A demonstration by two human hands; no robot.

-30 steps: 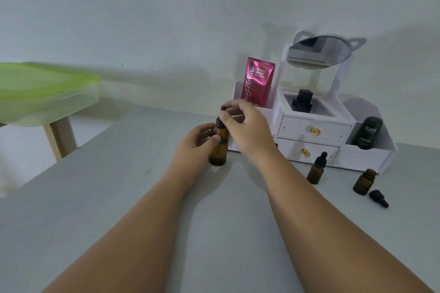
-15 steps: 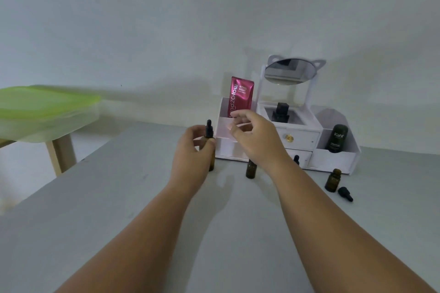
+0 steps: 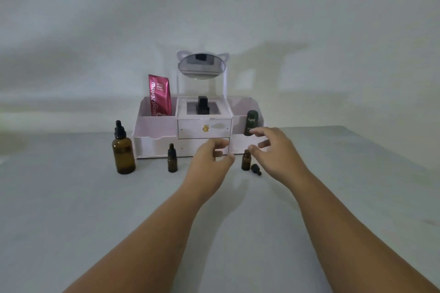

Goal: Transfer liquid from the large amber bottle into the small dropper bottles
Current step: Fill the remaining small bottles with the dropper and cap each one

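The large amber bottle with its black dropper cap stands upright on the grey table, left of the organizer. A small capped dropper bottle stands to its right. Another small amber bottle stands uncapped between my hands, with its black dropper cap lying on the table beside it. My left hand hovers just left of this bottle, fingers apart and empty. My right hand hovers just right of it, fingers spread, holding nothing.
A white organizer with drawers and a cat-ear mirror stands at the back against the wall. It holds a pink sachet, a black bottle and a dark green Kahf bottle.
Both hands let go of the large amber bottle, which now stands alone at the left. They moved right to either side of the uncapped small bottle. The view swung right.
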